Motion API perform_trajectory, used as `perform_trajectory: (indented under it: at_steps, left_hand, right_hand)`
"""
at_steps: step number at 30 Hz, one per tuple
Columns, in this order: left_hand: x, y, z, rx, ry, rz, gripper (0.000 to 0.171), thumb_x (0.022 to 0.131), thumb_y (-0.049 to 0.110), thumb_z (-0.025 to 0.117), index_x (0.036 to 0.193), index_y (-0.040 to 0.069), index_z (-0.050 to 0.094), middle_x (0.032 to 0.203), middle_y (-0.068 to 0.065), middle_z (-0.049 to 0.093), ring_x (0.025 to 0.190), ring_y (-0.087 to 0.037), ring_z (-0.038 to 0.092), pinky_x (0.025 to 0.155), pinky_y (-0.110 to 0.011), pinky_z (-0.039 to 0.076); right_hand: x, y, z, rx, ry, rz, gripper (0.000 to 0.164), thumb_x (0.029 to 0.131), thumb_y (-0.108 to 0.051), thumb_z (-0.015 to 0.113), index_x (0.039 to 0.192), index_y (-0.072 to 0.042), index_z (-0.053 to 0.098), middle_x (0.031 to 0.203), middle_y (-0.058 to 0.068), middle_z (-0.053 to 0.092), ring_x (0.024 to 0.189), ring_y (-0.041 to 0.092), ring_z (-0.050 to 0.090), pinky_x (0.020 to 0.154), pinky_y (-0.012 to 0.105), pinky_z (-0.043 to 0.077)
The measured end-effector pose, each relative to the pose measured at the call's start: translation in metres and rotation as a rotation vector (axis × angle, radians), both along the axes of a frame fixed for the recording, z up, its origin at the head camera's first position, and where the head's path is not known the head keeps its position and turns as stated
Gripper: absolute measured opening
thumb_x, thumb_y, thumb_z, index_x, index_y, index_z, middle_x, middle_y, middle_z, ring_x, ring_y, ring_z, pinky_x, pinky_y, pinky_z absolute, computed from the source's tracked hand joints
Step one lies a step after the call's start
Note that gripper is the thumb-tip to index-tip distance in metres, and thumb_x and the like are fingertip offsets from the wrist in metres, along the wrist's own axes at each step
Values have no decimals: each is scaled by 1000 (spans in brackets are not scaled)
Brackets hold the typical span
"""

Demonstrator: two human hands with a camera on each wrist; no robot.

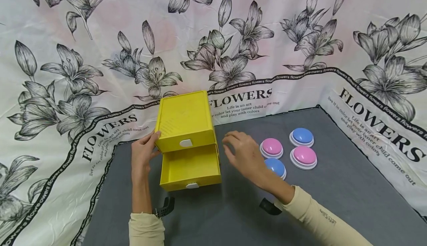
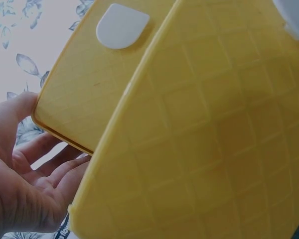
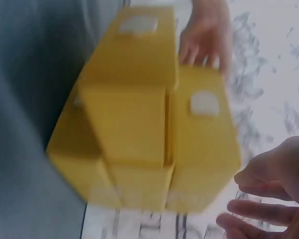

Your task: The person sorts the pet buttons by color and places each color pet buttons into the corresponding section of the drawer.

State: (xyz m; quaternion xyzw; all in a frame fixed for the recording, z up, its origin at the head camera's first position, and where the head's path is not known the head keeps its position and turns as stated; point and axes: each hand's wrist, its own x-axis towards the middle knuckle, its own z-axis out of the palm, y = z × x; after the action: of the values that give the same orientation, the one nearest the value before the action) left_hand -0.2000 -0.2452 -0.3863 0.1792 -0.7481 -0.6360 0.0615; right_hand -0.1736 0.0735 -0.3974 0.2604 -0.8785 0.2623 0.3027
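Observation:
A small yellow drawer cabinet [image 1: 185, 114] stands on the grey table. Its yellow middle drawer [image 1: 191, 168] is pulled far out and shows a bare inside; the top drawer [image 2: 84, 89] above it is pushed in. My left hand [image 1: 144, 151] grips the cabinet's upper left front corner, the thumb at the edge and the fingers along the side. To the right of the cabinet, my right hand [image 1: 245, 157] hovers apart from it, fingers loosely bent and holding nothing. The right wrist view, though blurred, has this hand [image 3: 274, 189] beside the cabinet, fingers spread.
On the right of the table [image 1: 347, 186] sit two pink dome buttons [image 1: 271, 146] and two blue ones [image 1: 302, 136] on white bases. My right forearm partly covers the nearer blue button [image 1: 275, 167]. A flower-printed cloth [image 1: 240, 105] walls in the back and sides.

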Motion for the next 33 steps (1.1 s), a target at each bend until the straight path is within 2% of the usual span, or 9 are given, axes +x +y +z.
perform_trajectory:
  at_steps: [3,6,11,14,16,19,24,29,33]
  left_hand:
    - [0,0,0,2,2,-2,61,98,49,69,150,18,58,156,-9,56,137,-29,61,79,-19,63]
    - [-1,0,0,4,2,1,61,98,48,70,150,18,58,156,-9,56,138,-29,61,79,-20,63]
    - [-1,0,0,4,3,-1,61,99,48,69,150,17,57,156,-10,56,138,-29,61,79,-20,63]
    - [-1,0,0,0,-4,-7,61,99,48,69,151,17,57,157,-10,56,138,-29,60,80,-20,63]
    - [0,0,-1,0,-7,-6,61,99,47,69,151,17,57,156,-11,56,138,-29,61,79,-20,63]
    - [1,0,-1,-4,-6,-1,61,99,48,69,151,18,56,156,-11,56,137,-28,61,77,-19,63]
    - [1,-1,-2,-3,-2,-12,62,100,48,68,152,18,55,157,-10,55,139,-29,60,78,-18,63]
    - [0,-1,-3,0,-1,-11,63,100,48,67,153,17,54,157,-11,55,139,-29,60,77,-18,62]
    - [0,-1,-3,2,-2,-4,63,100,48,67,153,16,54,157,-10,55,138,-29,60,76,-17,62]
  right_hand:
    - [-15,17,-6,35,-56,-59,21,86,-9,85,105,-5,79,121,15,75,107,35,70,83,49,58]
    - [-32,35,-14,95,-182,-123,32,88,-13,83,117,-5,75,135,21,67,117,45,64,87,59,55]
    - [-63,67,-32,214,-501,-215,54,92,-19,80,142,-7,61,147,31,51,129,59,51,95,74,48]
    - [-74,82,-43,272,-686,-241,65,93,-21,79,150,-7,52,147,36,45,129,64,46,97,80,43]
    - [-78,88,-51,288,-770,-252,69,92,-21,79,153,-7,48,147,39,42,129,66,44,98,81,41]
    - [-82,94,-60,287,-829,-262,70,91,-20,78,154,-8,47,145,41,42,129,66,43,101,82,38]
    - [-84,99,-69,271,-861,-261,67,90,-19,74,150,-7,49,142,42,45,129,67,44,103,83,37]
    - [-86,103,-76,279,-855,-254,57,85,-15,76,137,-2,56,127,40,53,119,64,52,95,79,46]
    - [-88,105,-80,271,-857,-255,59,81,-15,83,133,-1,58,122,39,53,116,62,52,90,77,48]
